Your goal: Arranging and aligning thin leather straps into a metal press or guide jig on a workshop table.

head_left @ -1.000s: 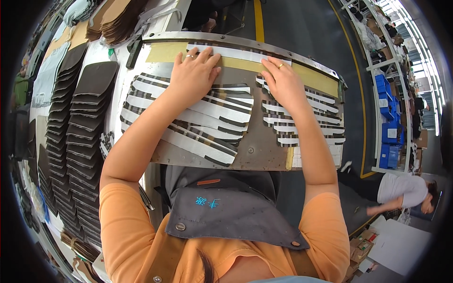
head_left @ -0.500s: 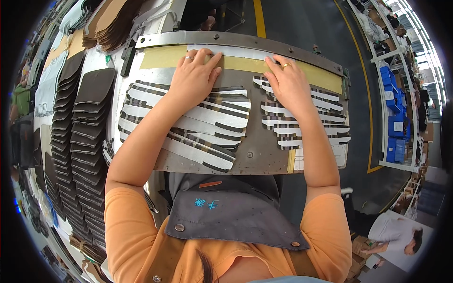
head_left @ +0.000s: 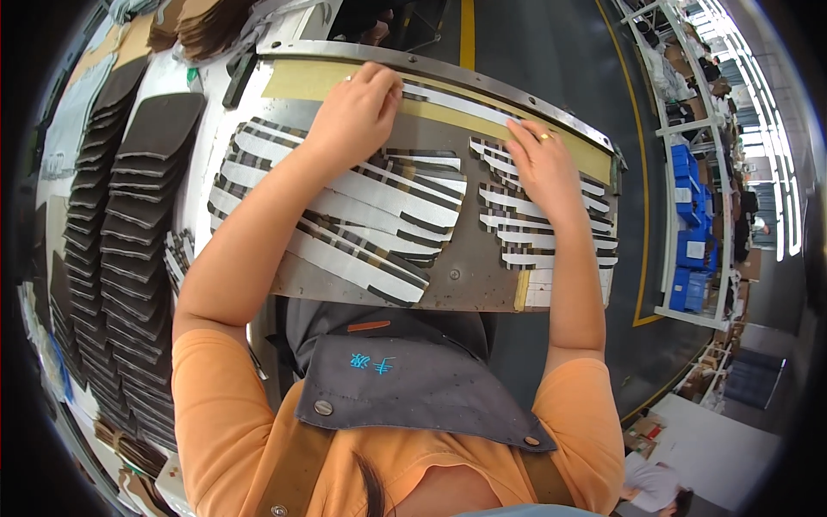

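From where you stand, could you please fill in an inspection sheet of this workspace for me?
Surface: metal board, with a steel bar and yellow band along its far side.
Job's things: white strip over the yellow band; white-and-dark strips in two groups nearer the person.
Clutter: overlapping dark pieces and a brown stack, left.
Grips: left hand curled at the white strip's left end, right hand touching its right part; pinch unclear.
Cables: nothing seen.
Surroundings: blue bins, right; person in a light top, lower right.
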Demonstrator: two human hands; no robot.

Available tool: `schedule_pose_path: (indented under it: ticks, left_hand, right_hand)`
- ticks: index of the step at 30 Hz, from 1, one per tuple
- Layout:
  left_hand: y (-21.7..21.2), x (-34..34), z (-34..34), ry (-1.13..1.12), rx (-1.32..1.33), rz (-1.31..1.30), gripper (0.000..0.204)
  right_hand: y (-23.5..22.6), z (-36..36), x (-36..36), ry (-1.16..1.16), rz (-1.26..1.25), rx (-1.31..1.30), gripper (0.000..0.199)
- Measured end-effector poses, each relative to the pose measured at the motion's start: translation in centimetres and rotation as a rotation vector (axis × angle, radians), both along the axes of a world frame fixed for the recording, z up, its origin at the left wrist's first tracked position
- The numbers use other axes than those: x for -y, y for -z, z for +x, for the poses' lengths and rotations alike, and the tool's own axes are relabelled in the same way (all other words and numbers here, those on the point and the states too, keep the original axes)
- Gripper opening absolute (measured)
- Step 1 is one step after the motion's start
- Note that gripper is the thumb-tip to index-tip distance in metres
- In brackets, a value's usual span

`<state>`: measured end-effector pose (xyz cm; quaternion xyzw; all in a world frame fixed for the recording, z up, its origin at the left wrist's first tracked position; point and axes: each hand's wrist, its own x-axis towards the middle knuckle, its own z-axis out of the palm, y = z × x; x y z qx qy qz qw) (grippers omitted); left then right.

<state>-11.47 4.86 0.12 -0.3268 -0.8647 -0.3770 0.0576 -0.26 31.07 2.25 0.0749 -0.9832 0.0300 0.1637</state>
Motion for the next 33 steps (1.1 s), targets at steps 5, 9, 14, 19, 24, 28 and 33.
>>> schedule_pose_path:
  ticks: [5, 9, 14, 19, 24, 28, 33]
  left_hand:
    - [-0.3, -0.4, -0.6, -0.065, 0.084, 0.2, 0.015]
    - [-1.4, -0.6, -1.0, -0.055, 0.17, 0.313, 0.017]
    - [-4.6, 1.4, 2.2, 0.013, 0.182, 0.41, 0.019]
    - [-4.8, 4.8, 6.7, 0.162, -0.331, 0.105, 0.019]
    - [-3.3, 6.3, 8.4, 0.318, -0.377, 0.021, 0.025]
    - [-3.6, 5.5, 6.8, 0.289, -0.388, -0.021, 0.029]
    - [-1.6, 2.1, 3.3, 0.126, -0.389, -0.278, 0.03]
  right_hand:
    - [-2.4, 5.3, -4.2, 0.204, -0.269, 0.242, 0.025]
    - [-5.1, 5.1, 1.6, 0.039, -0.42, 0.2, 0.021]
    - [-3.9, 2.9, 9.0, -0.199, -0.557, 0.314, 0.026]
    - [-3.3, 1.4, 9.6, -0.132, -0.592, 0.518, 0.019]
    - [-5.1, -0.3, 10.2, -0.07, -0.826, 0.42, 0.012]
    - [-4.8, -3.8, 7.6, -0.023, -0.674, 0.309, 0.012]
    - [-1.7, -6.2, 3.7, -0.008, -0.611, 0.326, 0.017]
